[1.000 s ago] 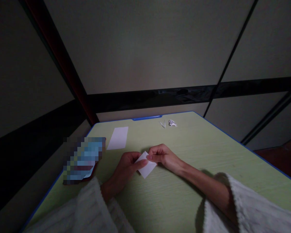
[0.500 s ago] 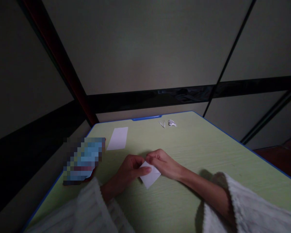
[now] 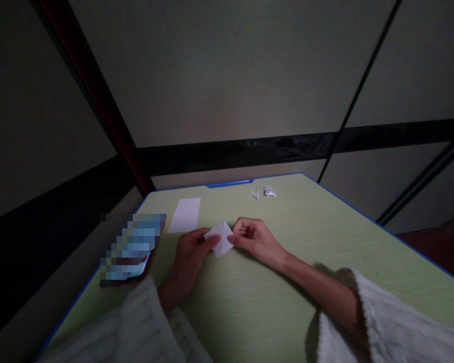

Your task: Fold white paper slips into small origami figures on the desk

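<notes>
A small folded white paper [image 3: 220,247], diamond-shaped with a crease down its middle, is held between my two hands above the table. My left hand [image 3: 191,254] pinches its left side, thumb on the face and fingers behind. At the right corner, my right hand [image 3: 255,239] grips the paper between thumb and curled fingers. Beyond my left hand a flat white paper sheet [image 3: 185,215] lies on the table.
The pale green table [image 3: 306,222] has a blue edge. A phone-like device [image 3: 136,249] with a blurred screen and dark red rim lies at the left. Thin white strips [image 3: 254,193] and a small folded paper figure [image 3: 269,191] are at the back. Cabinet panels [image 3: 230,75] stand behind.
The folded paper has moved away from me and slightly left, and its crease now faces up. My right hand has shifted from the top corner to the right corner.
</notes>
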A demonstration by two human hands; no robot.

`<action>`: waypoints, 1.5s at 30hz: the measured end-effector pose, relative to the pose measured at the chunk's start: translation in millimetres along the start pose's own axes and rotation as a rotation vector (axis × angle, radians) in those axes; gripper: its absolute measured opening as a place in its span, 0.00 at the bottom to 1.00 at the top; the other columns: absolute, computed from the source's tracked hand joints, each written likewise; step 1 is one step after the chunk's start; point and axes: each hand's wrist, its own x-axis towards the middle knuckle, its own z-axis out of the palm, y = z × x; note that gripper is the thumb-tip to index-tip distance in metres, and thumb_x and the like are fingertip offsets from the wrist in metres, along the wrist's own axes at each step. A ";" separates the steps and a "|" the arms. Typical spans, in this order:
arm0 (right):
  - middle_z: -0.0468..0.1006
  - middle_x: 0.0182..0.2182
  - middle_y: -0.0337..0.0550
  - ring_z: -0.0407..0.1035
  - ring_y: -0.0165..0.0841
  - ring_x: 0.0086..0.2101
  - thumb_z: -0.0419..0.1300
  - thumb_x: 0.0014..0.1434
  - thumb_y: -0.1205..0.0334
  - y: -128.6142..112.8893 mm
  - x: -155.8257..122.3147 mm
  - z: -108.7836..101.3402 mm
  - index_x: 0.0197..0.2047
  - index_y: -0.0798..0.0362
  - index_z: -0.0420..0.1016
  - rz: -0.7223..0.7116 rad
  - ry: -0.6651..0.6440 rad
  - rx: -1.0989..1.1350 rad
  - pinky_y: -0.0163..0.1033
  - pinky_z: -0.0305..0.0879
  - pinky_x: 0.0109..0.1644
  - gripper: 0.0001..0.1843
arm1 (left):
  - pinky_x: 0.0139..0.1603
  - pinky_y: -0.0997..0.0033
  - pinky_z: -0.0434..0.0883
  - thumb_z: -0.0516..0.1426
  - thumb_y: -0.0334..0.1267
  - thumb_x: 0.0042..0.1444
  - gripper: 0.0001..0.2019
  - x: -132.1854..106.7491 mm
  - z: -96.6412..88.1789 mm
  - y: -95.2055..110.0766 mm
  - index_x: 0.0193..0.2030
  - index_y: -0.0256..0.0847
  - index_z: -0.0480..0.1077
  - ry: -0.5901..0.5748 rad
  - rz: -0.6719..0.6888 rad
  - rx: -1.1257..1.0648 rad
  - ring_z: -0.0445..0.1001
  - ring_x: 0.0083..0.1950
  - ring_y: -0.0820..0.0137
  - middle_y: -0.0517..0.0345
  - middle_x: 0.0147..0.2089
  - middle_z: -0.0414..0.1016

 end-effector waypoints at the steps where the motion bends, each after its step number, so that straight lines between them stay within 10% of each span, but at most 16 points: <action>1: 0.61 0.14 0.31 0.54 0.19 0.16 0.60 0.40 0.62 -0.4 1.4 -1.1 0.19 0.57 0.59 -0.017 0.041 0.035 0.27 0.48 0.19 0.12 | 0.24 0.77 0.60 0.57 0.38 0.38 0.07 -0.2 0.9 0.2 0.20 0.35 0.68 0.006 -0.002 0.021 0.63 0.22 0.75 0.64 0.17 0.67; 6: 0.63 0.15 0.31 0.57 0.20 0.16 0.61 0.39 0.62 1.6 4.9 -6.2 0.22 0.57 0.59 -0.089 0.185 0.107 0.27 0.52 0.20 0.12 | 0.19 0.77 0.57 0.56 0.38 0.40 0.11 -2.7 5.1 1.0 0.13 0.35 0.64 -0.154 -0.069 0.103 0.59 0.16 0.77 0.64 0.12 0.64; 12: 0.68 0.22 0.32 0.62 0.21 0.21 0.64 0.32 0.69 0.7 1.7 -0.5 0.26 0.53 0.54 -0.077 0.130 0.140 0.28 0.56 0.25 0.21 | 0.20 0.78 0.59 0.55 0.38 0.41 0.11 -0.2 2.0 2.3 0.14 0.36 0.65 0.030 0.038 0.104 0.61 0.18 0.78 0.64 0.14 0.65; 45: 0.67 0.18 0.34 0.60 0.21 0.18 0.62 0.37 0.66 -1.0 0.1 0.2 0.24 0.58 0.68 -0.053 0.068 0.075 0.29 0.55 0.23 0.08 | 0.21 0.77 0.65 0.55 0.36 0.43 0.07 -0.4 5.2 -7.1 0.25 0.33 0.68 -0.165 -0.111 -0.153 0.69 0.18 0.75 0.59 0.19 0.73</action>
